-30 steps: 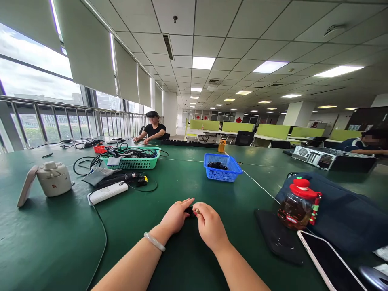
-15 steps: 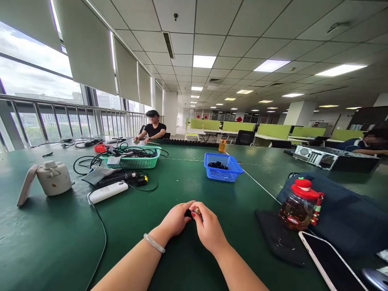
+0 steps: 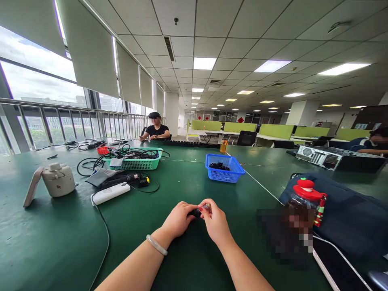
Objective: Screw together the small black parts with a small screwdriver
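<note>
My left hand (image 3: pixel 178 220), a pale bangle on its wrist, grips a small black piece (image 3: pixel 195 212) just above the green table (image 3: pixel 145 218). My right hand (image 3: pixel 217 224) pinches a small shiny metallic piece (image 3: pixel 207 206) between thumb and fingertips, at the right end of the black one. Whether the two are joined cannot be made out, since fingers cover much of both. Beyond the hands stands a blue plastic basket (image 3: pixel 226 176) with several small black parts (image 3: pixel 218 166) in it.
Left are a beige pot (image 3: pixel 58 181), a white power strip (image 3: pixel 110 194) with its cable, and a green basket (image 3: pixel 139 164) of tangled black cables. Right are a red-lidded jar (image 3: pixel 307 192), a dark bag (image 3: pixel 342 214) and a phone (image 3: pixel 336 258). A person (image 3: pixel 156 130) sits at the far end.
My right hand has shifted slightly right and turned, drawing away from my left hand. More of the black piece and the metallic piece now shows between them.
</note>
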Demonstrator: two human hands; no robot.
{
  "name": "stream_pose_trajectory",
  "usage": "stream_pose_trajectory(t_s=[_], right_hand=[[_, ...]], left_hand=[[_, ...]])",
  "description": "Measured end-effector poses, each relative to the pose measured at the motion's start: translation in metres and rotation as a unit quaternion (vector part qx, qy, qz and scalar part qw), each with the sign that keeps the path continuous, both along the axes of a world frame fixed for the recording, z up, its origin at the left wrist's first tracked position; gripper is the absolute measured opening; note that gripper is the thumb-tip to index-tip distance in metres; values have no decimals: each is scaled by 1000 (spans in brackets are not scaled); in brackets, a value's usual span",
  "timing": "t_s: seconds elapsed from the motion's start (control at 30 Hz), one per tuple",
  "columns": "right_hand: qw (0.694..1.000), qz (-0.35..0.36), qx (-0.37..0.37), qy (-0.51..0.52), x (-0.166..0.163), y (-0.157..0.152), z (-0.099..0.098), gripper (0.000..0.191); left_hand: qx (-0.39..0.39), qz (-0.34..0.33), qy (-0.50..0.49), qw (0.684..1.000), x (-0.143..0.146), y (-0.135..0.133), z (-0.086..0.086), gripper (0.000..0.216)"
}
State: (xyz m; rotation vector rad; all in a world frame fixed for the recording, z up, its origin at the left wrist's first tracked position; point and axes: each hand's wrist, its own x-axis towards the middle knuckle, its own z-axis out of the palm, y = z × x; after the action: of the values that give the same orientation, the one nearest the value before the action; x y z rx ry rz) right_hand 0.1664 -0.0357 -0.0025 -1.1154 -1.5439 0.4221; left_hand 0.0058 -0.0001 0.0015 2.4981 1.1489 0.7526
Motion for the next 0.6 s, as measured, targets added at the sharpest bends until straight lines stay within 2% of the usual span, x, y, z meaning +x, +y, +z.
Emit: stream_pose_trajectory(t_s=[0.2, 0.43, 0.6], right_hand=[[1000, -6, 9, -21, -1, -2, 3, 18], [994, -39, 102, -8, -1, -16, 14, 16], [988, -78, 130, -28, 2, -20, 16, 16]], left_hand=[[-1, -5, -2, 1000, -1, 1, -1, 39], [10, -1, -1, 1000, -1, 1, -1, 39], [13, 14, 6, 1000, 0, 2, -2, 39]])
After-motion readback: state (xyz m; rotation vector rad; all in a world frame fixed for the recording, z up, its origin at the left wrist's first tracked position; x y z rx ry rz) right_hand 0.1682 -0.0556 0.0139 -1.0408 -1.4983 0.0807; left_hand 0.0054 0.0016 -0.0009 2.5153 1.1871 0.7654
